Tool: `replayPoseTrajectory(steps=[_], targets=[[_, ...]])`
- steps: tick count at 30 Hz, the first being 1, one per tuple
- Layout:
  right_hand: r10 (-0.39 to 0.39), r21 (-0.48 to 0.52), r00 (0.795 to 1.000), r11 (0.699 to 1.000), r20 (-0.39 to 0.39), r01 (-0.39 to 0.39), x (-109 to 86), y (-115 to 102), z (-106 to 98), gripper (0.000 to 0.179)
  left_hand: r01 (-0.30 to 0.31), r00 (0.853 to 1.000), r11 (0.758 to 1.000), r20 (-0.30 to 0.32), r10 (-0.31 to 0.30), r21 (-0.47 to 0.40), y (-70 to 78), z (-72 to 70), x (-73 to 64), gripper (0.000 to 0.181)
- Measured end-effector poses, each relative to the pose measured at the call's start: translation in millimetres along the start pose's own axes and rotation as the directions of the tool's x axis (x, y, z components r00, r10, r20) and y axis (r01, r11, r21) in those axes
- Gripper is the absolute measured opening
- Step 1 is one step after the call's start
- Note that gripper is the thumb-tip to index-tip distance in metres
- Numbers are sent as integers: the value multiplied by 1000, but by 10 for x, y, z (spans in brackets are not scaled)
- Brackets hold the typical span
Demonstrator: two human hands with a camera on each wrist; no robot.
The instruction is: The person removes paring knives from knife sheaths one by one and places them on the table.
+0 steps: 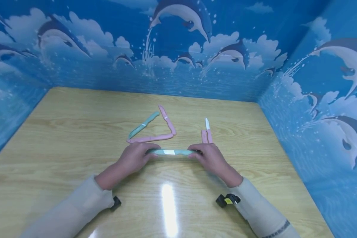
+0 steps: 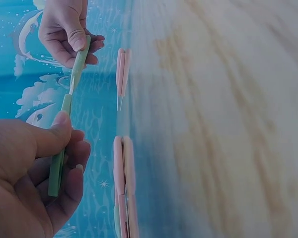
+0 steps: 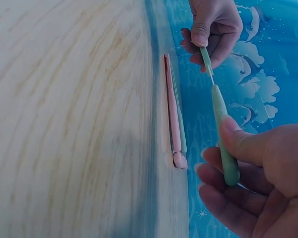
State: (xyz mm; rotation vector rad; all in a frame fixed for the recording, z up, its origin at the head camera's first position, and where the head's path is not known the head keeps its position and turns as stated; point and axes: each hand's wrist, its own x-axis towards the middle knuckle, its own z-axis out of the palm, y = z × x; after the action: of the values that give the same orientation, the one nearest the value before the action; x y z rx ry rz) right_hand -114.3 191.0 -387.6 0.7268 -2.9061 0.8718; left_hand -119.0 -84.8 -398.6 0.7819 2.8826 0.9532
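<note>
Held level between both hands is a green paring knife (image 1: 180,152), partly out of its green sheath (image 1: 158,152), with a short stretch of pale blade showing. My left hand (image 1: 137,157) pinches the sheath between thumb and fingers. At the other end my right hand (image 1: 211,158) grips the rounded handle (image 3: 223,139). In both wrist views the knife is raised above the table.
Beyond the hands lie two sheathed pink knives (image 1: 167,121) (image 1: 151,138) and a sheathed green knife (image 1: 144,125), set as a triangle. Farther right, a pink knife (image 1: 208,130) with bare blade lies beside its pink sheath (image 1: 204,136). Dolphin-print walls (image 1: 154,79) border the wooden table (image 1: 92,109).
</note>
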Motion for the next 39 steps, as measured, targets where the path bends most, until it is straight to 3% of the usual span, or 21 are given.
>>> replayPoseTrajectory(steps=[15,28,39], targets=[[22,-14,1000,1000,5,-22,7,6,-2,20,-30,999,999,-30,31,11,-43,-21,-7,31],[41,-19,999,999,8,-41,-10,31,5,22,-14,999,1000,-43,14,9,-65,-21,-27,30],[28,-38,996,999,-80,-31,-72,197,-32,21,60,995,998,-75,-59,7,-203,-80,-108,26]])
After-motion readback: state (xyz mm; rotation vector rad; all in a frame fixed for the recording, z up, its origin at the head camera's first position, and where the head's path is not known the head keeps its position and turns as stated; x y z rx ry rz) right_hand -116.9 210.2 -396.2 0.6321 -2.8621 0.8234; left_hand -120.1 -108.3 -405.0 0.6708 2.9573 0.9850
